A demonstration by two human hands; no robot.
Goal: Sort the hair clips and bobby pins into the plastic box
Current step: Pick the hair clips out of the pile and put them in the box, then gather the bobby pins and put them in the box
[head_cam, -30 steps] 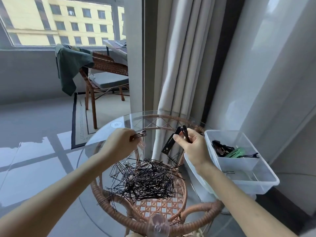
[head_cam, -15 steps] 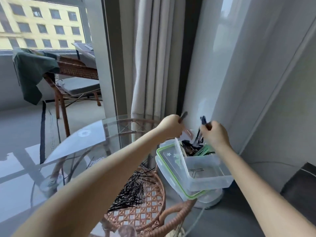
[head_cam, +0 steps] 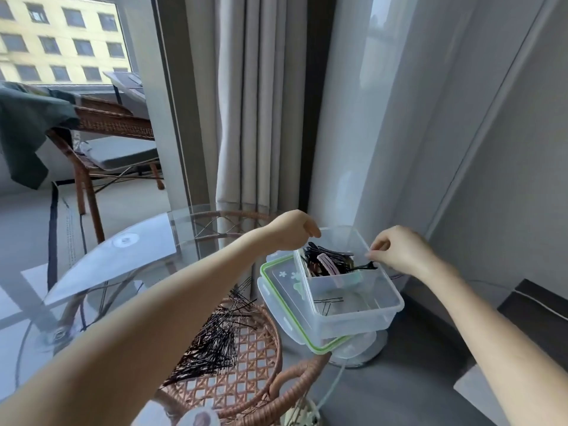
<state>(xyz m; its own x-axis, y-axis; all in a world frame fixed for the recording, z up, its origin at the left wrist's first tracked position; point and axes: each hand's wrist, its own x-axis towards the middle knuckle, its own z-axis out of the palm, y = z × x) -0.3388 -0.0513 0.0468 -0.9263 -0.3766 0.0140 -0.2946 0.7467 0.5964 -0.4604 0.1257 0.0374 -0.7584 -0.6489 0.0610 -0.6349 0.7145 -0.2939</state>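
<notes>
1. My left grip hangs over the far left corner of the plastic box. Its fingers are turned away, so I cannot tell whether it holds anything.
2. My right grip is at the box's far right rim, fingers curled, pinching the end of a black hair clip over the far compartment.
3. That compartment holds a heap of hair clips, black and pink.
4. The near compartment holds a few loose pins.
5. The box sits on its green-rimmed lid at the right edge of the glass desk.
6. A pile of bobby pins lies on the desk, left of the box.
</notes>
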